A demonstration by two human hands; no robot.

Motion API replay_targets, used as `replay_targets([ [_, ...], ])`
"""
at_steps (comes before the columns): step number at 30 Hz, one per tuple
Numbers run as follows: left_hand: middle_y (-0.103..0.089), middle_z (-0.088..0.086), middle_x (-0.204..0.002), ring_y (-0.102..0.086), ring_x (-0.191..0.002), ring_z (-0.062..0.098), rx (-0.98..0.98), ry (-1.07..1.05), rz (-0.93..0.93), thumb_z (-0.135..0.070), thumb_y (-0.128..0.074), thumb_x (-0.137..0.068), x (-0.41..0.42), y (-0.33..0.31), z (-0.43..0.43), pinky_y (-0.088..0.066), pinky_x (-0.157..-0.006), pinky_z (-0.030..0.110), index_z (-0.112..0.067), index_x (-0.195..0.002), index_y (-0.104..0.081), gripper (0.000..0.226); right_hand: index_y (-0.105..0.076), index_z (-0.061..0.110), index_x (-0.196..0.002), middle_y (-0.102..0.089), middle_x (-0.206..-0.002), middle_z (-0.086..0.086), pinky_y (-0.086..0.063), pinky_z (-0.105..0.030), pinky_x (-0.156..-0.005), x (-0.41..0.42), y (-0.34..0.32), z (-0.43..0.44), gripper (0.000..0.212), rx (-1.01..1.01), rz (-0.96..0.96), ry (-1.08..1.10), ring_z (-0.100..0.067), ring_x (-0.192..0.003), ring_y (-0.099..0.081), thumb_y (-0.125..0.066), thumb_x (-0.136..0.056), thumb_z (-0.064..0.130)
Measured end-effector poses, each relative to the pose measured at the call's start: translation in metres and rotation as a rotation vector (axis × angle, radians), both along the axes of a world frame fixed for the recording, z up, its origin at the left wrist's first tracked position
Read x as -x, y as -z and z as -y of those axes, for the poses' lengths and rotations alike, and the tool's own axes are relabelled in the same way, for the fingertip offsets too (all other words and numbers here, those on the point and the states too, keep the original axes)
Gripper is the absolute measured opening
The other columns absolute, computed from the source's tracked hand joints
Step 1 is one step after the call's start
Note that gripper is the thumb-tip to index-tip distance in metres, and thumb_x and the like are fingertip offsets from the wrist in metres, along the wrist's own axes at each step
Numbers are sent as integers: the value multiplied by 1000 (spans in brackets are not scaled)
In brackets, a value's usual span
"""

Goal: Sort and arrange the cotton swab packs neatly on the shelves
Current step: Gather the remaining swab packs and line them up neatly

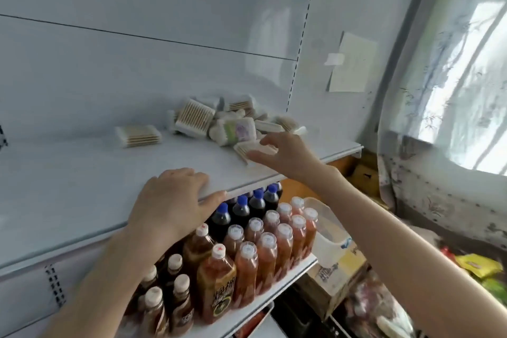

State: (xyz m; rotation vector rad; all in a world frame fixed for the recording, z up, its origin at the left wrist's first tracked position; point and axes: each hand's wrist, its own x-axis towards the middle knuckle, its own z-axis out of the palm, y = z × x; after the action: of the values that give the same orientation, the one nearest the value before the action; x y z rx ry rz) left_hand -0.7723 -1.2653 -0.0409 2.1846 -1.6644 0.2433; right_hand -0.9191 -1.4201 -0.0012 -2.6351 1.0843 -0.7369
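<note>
Currently the right hand (285,153) reaches over the front of the upper shelf (82,195), fingers on the far edge of the nearest pack (244,149) and thumb along its near edge. Whether it has truly pinched the pack I cannot tell. The left hand (170,200) lies flat and relaxed on the shelf's front lip, holding nothing, apparently as a brace. The step looks like picking one pack off the jumble, with sorting barely begun. Just behind the right hand sits the heap of cotton swab packs (227,123), tipped at all angles. Their clear wrap shows rows of wooden sticks with white tips. A lone pack (138,136) lies flat, well apart to the left. The next move probably calls for a firm pinch, a lift clear of the heap, and a square placement beside that lone pack. Below, the lower shelf (277,287) carries tidy rows of capped bottles (274,244). Beside it stands a cardboard box (340,274) with a white tub (326,230).
</note>
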Motion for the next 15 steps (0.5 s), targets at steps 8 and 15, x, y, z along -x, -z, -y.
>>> replay_targets([
  [8, -52, -10, -132, -47, -120, 11, 70, -123, -290, -62, -52, -76, 9, -4, -2, -36, -98, 28, -27, -122, -59, 58, -61, 7, -93, -54, -80, -3, -31, -27, -51, -11, -2, 20, 26, 218, -227, -167, -18, -71, -48, -57, -85, 32],
  [15, -35, -13, -141, -36, -127, 5, 377, -97, -452, -53, -63, -65, 2, -18, 7, -32, -103, 27, -25, -142, -33, 87, -71, 0, -82, -59, -62, -6, -32, -13, -49, -22, -20, 4, 14, -160, 175, -612, -4, -48, -38, -60, -84, 9],
])
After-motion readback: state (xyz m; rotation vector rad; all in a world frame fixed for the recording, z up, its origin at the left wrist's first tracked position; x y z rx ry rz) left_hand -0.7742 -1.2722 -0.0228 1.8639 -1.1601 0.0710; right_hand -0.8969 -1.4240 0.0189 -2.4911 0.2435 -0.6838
